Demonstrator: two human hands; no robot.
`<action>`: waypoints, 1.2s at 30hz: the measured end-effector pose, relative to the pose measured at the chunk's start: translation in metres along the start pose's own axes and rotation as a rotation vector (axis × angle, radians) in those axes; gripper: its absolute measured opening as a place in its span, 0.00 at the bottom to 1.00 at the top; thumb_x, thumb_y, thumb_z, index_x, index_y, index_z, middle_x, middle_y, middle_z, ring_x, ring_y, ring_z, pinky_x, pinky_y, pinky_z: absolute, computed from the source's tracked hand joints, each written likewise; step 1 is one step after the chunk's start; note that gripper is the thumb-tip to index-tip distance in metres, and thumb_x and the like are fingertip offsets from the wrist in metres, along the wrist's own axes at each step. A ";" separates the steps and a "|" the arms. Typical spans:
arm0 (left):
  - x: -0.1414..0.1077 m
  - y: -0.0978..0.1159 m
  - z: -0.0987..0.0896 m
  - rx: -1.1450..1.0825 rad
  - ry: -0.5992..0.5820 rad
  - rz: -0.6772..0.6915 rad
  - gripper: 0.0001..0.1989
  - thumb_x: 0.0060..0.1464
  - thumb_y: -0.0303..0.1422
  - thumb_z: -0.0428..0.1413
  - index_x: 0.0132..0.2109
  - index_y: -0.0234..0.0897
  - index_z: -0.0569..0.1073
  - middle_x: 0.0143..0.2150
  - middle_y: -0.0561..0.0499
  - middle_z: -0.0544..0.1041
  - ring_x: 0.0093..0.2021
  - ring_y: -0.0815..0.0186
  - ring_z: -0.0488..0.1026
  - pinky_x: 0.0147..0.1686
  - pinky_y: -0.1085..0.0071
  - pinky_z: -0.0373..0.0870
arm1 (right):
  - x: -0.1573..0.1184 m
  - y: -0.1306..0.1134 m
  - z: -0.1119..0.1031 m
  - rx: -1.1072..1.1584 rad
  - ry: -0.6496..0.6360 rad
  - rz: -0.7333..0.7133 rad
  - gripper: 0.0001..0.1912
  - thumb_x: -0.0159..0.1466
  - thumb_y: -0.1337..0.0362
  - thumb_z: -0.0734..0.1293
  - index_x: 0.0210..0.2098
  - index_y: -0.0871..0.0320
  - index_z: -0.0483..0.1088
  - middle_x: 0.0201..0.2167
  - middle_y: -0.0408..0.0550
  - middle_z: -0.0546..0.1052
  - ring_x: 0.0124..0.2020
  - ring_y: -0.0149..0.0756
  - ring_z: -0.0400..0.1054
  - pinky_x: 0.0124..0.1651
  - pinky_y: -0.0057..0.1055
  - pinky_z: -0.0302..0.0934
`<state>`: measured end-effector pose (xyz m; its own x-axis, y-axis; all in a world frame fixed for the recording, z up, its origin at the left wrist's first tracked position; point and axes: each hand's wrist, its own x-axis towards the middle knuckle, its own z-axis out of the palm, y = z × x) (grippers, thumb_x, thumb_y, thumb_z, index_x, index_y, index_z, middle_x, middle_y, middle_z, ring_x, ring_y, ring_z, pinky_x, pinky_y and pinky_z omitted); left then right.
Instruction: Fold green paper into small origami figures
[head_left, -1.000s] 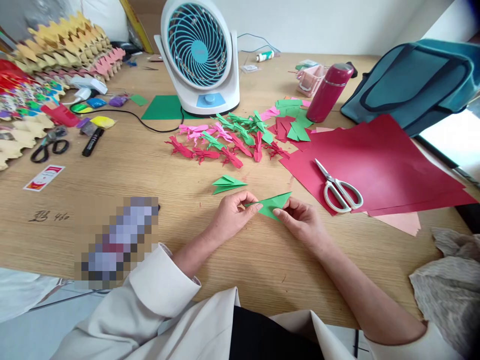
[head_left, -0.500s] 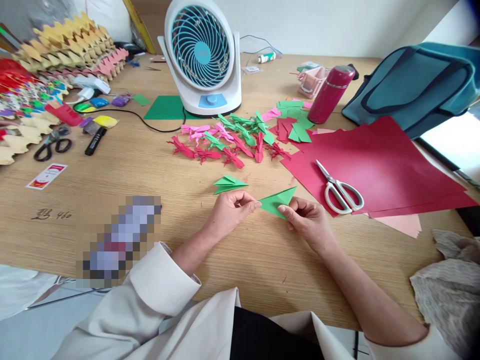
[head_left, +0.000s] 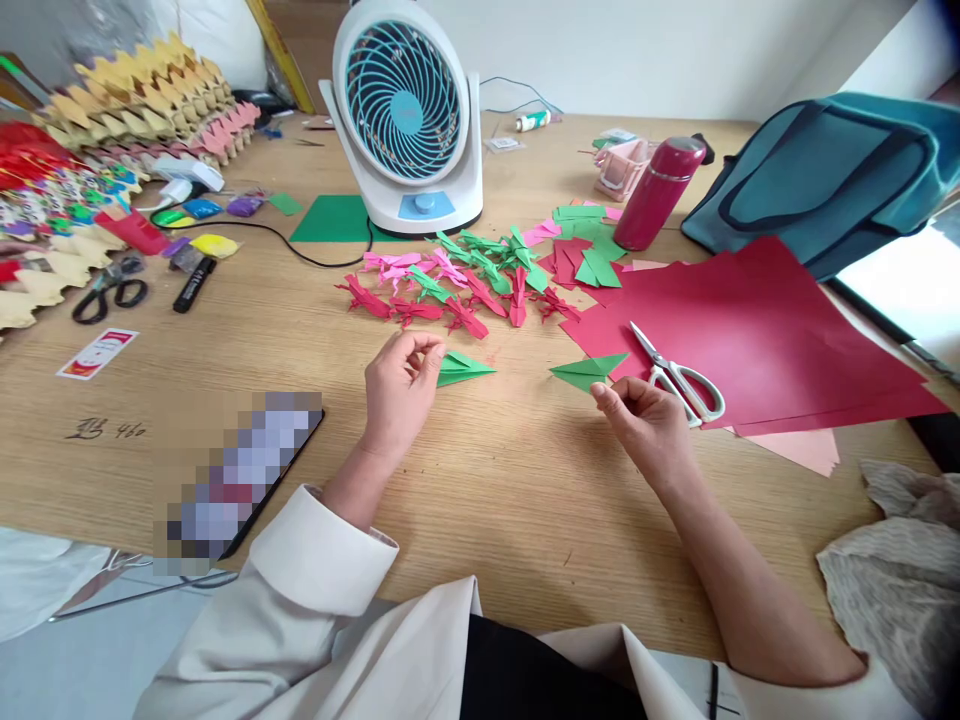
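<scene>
My right hand (head_left: 646, 425) pinches a green folded paper (head_left: 589, 371) between thumb and fingertips, just above the table. The paper is a flat, pointed shape with its tips to the left and right. My left hand (head_left: 401, 390) is closed at the left end of a second green folded paper (head_left: 469, 369), which lies on the table with its point to the right. Thumb and fingers cover that left end, so the exact grip is partly hidden.
Behind my hands lie several folded red, pink and green paper figures (head_left: 469, 278). White-handled scissors (head_left: 679, 375) rest on red paper sheets (head_left: 787, 340) to the right. A fan (head_left: 409, 110), a red flask (head_left: 660, 195), a teal bag (head_left: 817, 185) and a phone (head_left: 247, 475) surround the work area.
My left hand has let go of the first green folded paper and moved left to the second one. My right hand has moved right and slightly up with the first paper.
</scene>
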<state>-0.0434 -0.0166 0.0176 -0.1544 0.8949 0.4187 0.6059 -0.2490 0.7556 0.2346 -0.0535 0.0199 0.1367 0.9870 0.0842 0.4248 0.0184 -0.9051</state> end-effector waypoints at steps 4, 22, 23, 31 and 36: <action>0.005 -0.016 0.001 0.234 -0.045 0.004 0.11 0.58 0.37 0.57 0.47 0.37 0.73 0.36 0.48 0.75 0.34 0.64 0.71 0.35 0.70 0.66 | -0.002 -0.003 -0.003 -0.162 0.187 -0.112 0.24 0.63 0.45 0.67 0.22 0.54 0.58 0.18 0.39 0.57 0.21 0.29 0.50 0.25 0.31 0.46; -0.014 0.015 0.017 -0.276 -0.505 0.060 0.08 0.59 0.30 0.54 0.45 0.36 0.75 0.39 0.50 0.79 0.39 0.67 0.75 0.43 0.72 0.69 | -0.017 -0.003 0.023 0.039 -0.216 -0.315 0.10 0.66 0.62 0.66 0.47 0.54 0.66 0.43 0.48 0.71 0.31 0.31 0.64 0.35 0.32 0.61; -0.016 0.017 0.017 -0.290 -0.520 0.071 0.08 0.59 0.30 0.54 0.45 0.36 0.74 0.39 0.50 0.79 0.39 0.67 0.75 0.43 0.73 0.69 | -0.016 -0.002 0.024 0.082 -0.245 -0.286 0.11 0.66 0.62 0.66 0.48 0.53 0.66 0.45 0.48 0.72 0.30 0.31 0.64 0.34 0.32 0.61; -0.024 0.028 0.020 -0.269 -0.531 0.208 0.09 0.56 0.26 0.56 0.45 0.36 0.75 0.40 0.49 0.77 0.42 0.66 0.74 0.43 0.71 0.70 | -0.018 0.010 0.036 0.422 -0.447 -0.110 0.18 0.65 0.60 0.67 0.53 0.50 0.63 0.33 0.41 0.67 0.32 0.31 0.63 0.33 0.29 0.59; -0.024 0.028 0.021 -0.238 -0.551 0.206 0.11 0.55 0.28 0.58 0.47 0.37 0.75 0.43 0.48 0.78 0.44 0.65 0.74 0.43 0.71 0.70 | -0.018 0.010 0.038 0.447 -0.444 -0.090 0.17 0.65 0.57 0.67 0.51 0.50 0.63 0.32 0.40 0.65 0.32 0.32 0.63 0.34 0.30 0.59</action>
<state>-0.0064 -0.0369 0.0185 0.4093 0.8634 0.2950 0.3802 -0.4553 0.8051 0.2024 -0.0655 -0.0061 -0.3067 0.9489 0.0746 -0.0107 0.0749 -0.9971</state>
